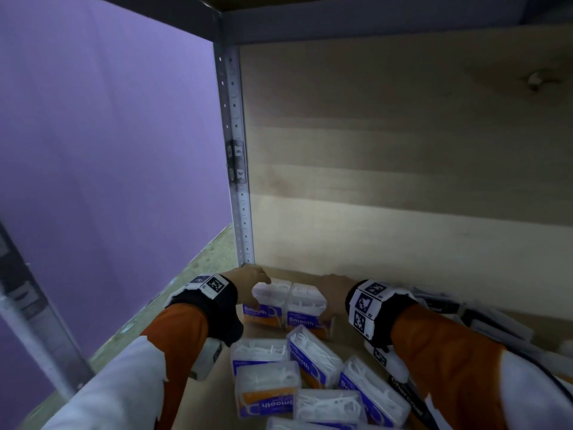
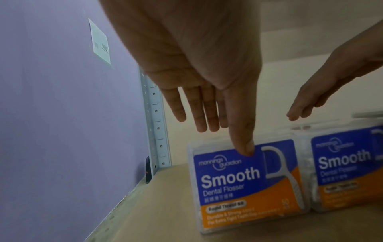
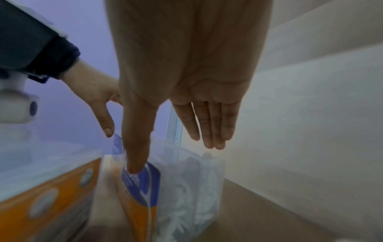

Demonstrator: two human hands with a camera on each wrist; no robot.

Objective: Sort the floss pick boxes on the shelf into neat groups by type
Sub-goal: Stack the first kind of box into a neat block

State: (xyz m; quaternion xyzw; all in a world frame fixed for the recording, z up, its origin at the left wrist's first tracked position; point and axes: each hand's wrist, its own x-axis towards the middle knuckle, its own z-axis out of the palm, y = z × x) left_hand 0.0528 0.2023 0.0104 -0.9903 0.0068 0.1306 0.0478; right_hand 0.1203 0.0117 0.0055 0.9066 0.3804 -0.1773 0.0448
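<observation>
Two clear "Smooth" floss pick boxes with blue and orange labels stand upright side by side at the shelf's back left corner, the left box (image 1: pixel 265 305) (image 2: pixel 246 183) and the right box (image 1: pixel 307 308) (image 2: pixel 344 170) (image 3: pixel 149 193). My left hand (image 1: pixel 254 285) (image 2: pixel 225 137) reaches over the left box with straight fingers, its thumb tip touching the label's top. My right hand (image 1: pixel 331 294) (image 3: pixel 174 155) does the same at the right box, thumb on its front face and fingers straight behind it. Several more Smooth boxes (image 1: pixel 313 361) lie jumbled in front.
Black "Charcoal" boxes (image 1: pixel 406 395) lie at the right, under and beyond my right forearm. The wooden shelf board (image 1: pixel 214 395) ends at a wooden back panel (image 1: pixel 403 181) and a perforated metal post (image 1: pixel 237 181). A purple wall (image 1: pixel 108 150) lies to the left.
</observation>
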